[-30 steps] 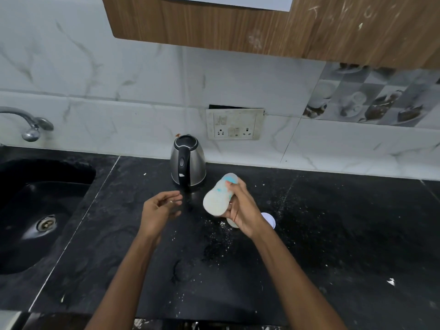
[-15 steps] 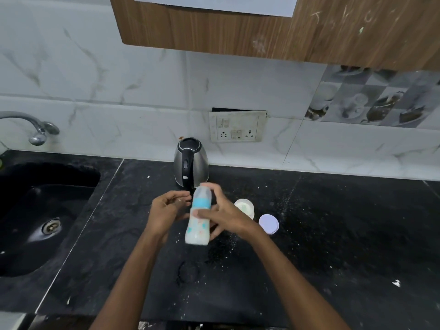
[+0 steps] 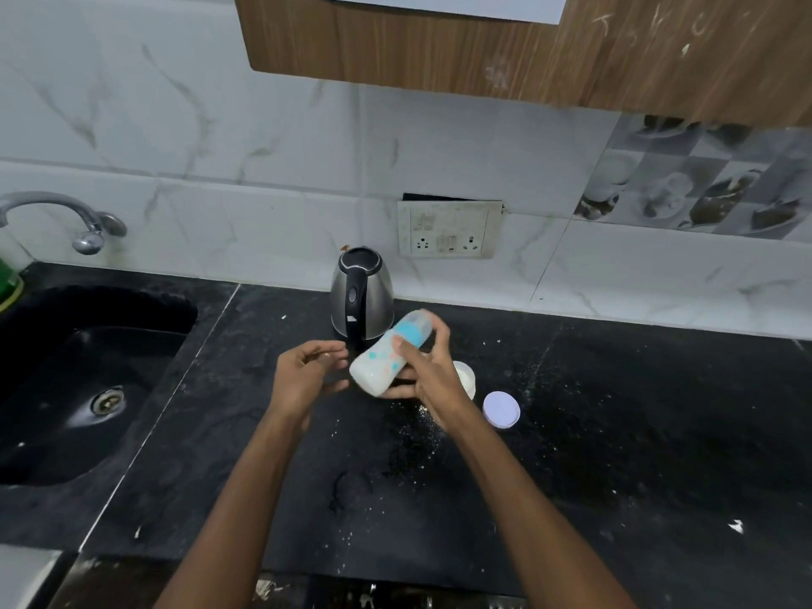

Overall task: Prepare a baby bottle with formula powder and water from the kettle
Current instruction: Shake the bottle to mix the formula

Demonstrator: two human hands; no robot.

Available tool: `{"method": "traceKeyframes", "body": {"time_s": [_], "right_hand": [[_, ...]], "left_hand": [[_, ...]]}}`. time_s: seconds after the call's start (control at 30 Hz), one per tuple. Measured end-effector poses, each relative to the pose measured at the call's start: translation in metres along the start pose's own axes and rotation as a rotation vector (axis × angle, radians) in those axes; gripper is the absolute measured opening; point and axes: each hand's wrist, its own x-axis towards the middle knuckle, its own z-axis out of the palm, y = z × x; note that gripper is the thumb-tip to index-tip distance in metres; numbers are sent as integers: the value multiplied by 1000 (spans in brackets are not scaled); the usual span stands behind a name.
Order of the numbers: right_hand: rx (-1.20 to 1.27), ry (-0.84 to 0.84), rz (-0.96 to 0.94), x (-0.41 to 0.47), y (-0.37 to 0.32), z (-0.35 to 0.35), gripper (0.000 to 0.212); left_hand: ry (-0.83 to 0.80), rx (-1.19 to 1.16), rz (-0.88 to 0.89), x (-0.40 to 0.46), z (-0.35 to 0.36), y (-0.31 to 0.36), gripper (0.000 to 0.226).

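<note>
At the far left a black sink (image 3: 88, 389) is set into the dark bench (image 3: 615, 454), with a steel tap (image 3: 66, 217) over it. Next comes the left hand (image 3: 307, 375), released and holding nothing, its fingers loosely curled just beside the base of the baby bottle (image 3: 389, 356). The bottle is off the bench, tilted with its blue collar and capped top up and to the right, its milky body low and left. The right hand (image 3: 428, 371) is grasping it around the middle. Behind it the steel kettle (image 3: 361, 294) stands upright against the wall, lid down. Partly hidden behind the right hand sits a small open white container (image 3: 466, 378), likely the formula tub, and right of that its pale lid (image 3: 501, 409) lies flat. Spilled powder (image 3: 422, 428) speckles the bench below.

The bottle looks filled and closed, so the step in hand is probably shaking to mix. Next would be setting it upright on a bare patch of bench, keeping a firm grip meanwhile.
</note>
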Motion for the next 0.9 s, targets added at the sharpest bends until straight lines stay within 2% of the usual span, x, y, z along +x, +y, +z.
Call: {"method": "traceKeyframes", "body": {"time_s": [0.13,0.23,0.33,0.43,0.57,0.67,0.73,0.83,0.9], "right_hand": [[-70,-103,-3,-5,7,3,58],[57,22,-4,-6,6,-2,57],[-11,-77,3,-8,1,-1,58],[60,4,10,-10,1,-2,55],[-7,-68,-4,-13,4,2,57],[111,19,12,-15,6,3,53],[58,-42,14,-14,6,6,55],[105,-10,-17,-16,0,3,57],[49,-57,-23,-15,-7,3,57]], "left_hand": [[-6,-10,-17,-3,-2,4,16],[-12,-37,-7,-5,-3,8,16],[-15,-21,-8,-7,-5,8,16],[-2,-41,-11,-8,-4,9,16],[-25,-39,-27,-11,-1,5,15],[-15,-77,-39,-12,3,3,15],[-20,-64,-47,-14,4,3,15],[-15,-84,-41,-12,5,6,16],[-3,-88,-45,-11,6,5,16]]}}
